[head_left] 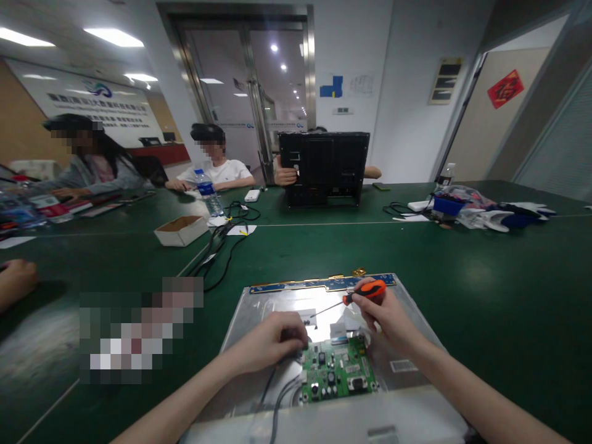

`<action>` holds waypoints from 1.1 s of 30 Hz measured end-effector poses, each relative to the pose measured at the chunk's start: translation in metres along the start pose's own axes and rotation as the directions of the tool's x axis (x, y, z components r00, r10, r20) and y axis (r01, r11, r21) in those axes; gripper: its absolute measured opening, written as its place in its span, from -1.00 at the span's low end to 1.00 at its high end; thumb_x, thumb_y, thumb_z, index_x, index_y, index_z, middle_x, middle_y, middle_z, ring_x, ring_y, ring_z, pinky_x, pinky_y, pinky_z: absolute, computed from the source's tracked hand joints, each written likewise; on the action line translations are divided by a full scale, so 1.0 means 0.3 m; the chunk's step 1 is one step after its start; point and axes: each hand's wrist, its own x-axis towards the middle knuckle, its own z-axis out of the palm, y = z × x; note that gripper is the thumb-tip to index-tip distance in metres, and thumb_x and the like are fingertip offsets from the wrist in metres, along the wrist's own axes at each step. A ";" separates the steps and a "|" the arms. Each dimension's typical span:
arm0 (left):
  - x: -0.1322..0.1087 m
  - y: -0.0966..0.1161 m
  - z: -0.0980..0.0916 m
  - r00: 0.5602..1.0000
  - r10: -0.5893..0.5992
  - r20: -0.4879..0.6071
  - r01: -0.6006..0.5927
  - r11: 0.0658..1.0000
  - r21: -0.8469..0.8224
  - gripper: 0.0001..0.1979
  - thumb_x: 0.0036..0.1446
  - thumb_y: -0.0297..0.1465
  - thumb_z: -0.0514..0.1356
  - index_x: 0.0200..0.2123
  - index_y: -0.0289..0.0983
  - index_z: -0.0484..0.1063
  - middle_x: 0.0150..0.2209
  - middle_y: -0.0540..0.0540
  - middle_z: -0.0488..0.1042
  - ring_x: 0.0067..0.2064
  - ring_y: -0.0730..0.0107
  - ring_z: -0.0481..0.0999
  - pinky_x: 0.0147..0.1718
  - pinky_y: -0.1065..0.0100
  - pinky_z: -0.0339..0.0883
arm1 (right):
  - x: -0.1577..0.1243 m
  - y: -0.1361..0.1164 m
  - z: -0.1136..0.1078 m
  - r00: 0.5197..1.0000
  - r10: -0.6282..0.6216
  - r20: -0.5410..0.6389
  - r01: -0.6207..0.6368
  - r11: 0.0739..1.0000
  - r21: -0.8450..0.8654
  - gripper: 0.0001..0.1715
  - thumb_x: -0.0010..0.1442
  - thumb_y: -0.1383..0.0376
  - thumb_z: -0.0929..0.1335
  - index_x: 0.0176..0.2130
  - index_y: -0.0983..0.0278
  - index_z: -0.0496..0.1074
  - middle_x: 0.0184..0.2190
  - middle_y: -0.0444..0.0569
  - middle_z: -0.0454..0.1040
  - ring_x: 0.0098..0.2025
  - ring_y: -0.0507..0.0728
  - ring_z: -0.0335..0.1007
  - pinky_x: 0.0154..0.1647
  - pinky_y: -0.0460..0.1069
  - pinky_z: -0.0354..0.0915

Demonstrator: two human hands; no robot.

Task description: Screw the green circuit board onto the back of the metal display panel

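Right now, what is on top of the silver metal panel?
The silver metal panel carries a green circuit board and a blue strip along its far edge. The left hand hides what lies beneath it.

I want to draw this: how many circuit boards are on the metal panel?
2. The green board is by the left hand; the blue strip runs along the far edge of the panel. Others may be hidden.

The left hand [283, 333] curls palm-down, while the right hand [378, 309] grips slightly farther forward.
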 end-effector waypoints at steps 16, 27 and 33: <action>-0.002 -0.005 0.006 1.000 0.027 0.014 -0.027 1.000 0.009 -0.93 0.13 -0.49 0.15 -0.34 -0.26 0.44 -0.36 -0.01 0.45 -0.29 0.34 0.41 -0.29 0.37 0.24 | 0.043 -0.184 0.113 0.919 -0.262 0.294 0.356 0.872 -0.337 -0.65 0.07 0.06 0.47 -0.38 0.25 0.35 -0.51 -0.16 0.41 -0.54 -0.02 0.19 -0.55 -0.09 0.14; -0.007 0.011 -0.001 0.998 -0.031 0.056 0.035 0.997 -0.069 -0.94 0.13 -0.47 0.14 -0.32 -0.26 0.41 -0.35 0.00 0.46 -0.31 0.36 0.44 -0.29 0.38 0.29 | 0.055 -0.221 0.173 0.779 -0.397 0.485 0.597 0.707 -0.380 -0.76 0.11 0.20 0.49 -0.35 0.28 0.41 -0.49 -0.17 0.40 -0.48 0.00 0.26 -0.49 -0.09 0.19; 0.002 0.007 0.007 1.000 0.014 0.009 -0.014 1.000 0.001 -0.91 0.15 -0.44 0.16 -0.33 -0.27 0.49 -0.38 -0.01 0.45 -0.32 0.36 0.41 -0.31 0.39 0.25 | 0.068 -0.239 0.120 0.780 -0.374 0.502 0.603 0.665 -0.441 -0.77 0.13 0.20 0.48 -0.35 0.28 0.43 -0.50 -0.18 0.41 -0.50 -0.01 0.26 -0.49 -0.09 0.19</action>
